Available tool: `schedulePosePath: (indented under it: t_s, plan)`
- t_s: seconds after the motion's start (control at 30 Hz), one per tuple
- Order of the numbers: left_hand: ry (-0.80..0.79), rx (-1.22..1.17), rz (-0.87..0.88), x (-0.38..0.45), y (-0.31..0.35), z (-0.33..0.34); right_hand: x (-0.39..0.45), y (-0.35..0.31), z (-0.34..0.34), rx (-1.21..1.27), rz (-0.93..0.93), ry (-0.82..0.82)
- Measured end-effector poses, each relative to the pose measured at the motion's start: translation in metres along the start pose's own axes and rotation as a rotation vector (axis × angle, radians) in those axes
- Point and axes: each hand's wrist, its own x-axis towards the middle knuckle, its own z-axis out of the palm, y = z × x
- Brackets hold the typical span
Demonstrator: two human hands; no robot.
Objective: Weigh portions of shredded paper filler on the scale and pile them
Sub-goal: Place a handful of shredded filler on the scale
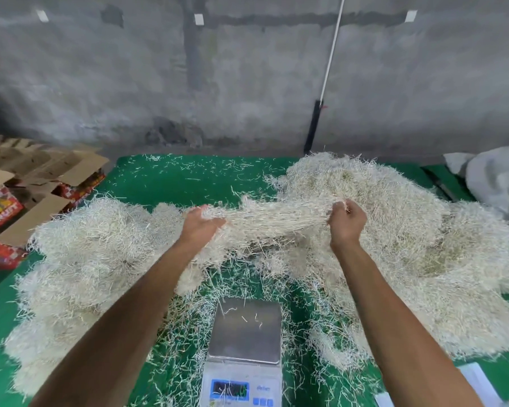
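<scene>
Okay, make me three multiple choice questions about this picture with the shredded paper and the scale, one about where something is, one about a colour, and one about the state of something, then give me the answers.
1. Where is the scale?
A. On the cardboard boxes
B. On the green surface, near the bottom middle, between the two forearms
C. Against the wall

2. What colour is the table surface?
A. Blue
B. Brown
C. Green

3. What is on the scale platform now?
A. A full heap of filler
B. A closed box
C. Only a few loose strands

Answers:
1. B: the scale sits low in the view, flanked by the big left pile and right pile.
2. C: green shows between the scattered strands.
3. C: the metal plate is nearly bare; the bunch of shredded paper is stretched in the air between the left hand and right hand.
</scene>
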Motion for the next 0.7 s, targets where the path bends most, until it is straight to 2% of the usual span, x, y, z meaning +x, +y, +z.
schedulePosePath:
  t_s: [0.07, 0.13, 0.27, 0.3, 0.37, 0.43, 0.5, 0.6, 0.63, 0.7]
  plan:
    - [-0.083, -0.018, 0.036, -0.012, 0.004, 0.02, -0.013, 0.001, 0.016, -0.006, 0.014, -0.08]
    - [-0.118, -0.075, 0.01, -0.019, 0.008, 0.037, -0.026, 0.001, 0.025, -0.036, 0.002, -0.236]
    - [-0.102, -0.344, -0.258, -0.017, 0.004, 0.034, -0.018, -0.012, 0.012, -0.137, 0.044, -0.382]
    - [-0.13, -0.473, -0.325, -0.019, 0.001, 0.031, -0.019, -0.019, 0.009, -0.042, 0.041, -0.425]
    - [-0.145, -0.688, -0.428, -0.024, -0.007, 0.026, -0.019, -0.022, 0.008, 0.122, 0.099, -0.378]
    - [-0.05, -0.787, -0.462, -0.027, -0.015, 0.026, -0.021, -0.021, 0.011, 0.17, 0.148, -0.391]
    - [-0.014, -0.739, -0.388, -0.026, -0.015, 0.024, -0.017, -0.021, 0.011, 0.175, 0.188, -0.33]
    - [-0.051, -0.676, -0.322, -0.018, -0.001, 0.02, -0.014, -0.013, 0.002, 0.267, 0.18, -0.264]
    - [-0.047, -0.623, -0.316, -0.016, 0.004, 0.02, -0.018, -0.008, 0.002, 0.204, 0.081, -0.312]
    - [-0.061, -0.601, -0.325, -0.012, 0.006, 0.022, -0.036, 0.001, 0.011, -0.127, -0.128, -0.583]
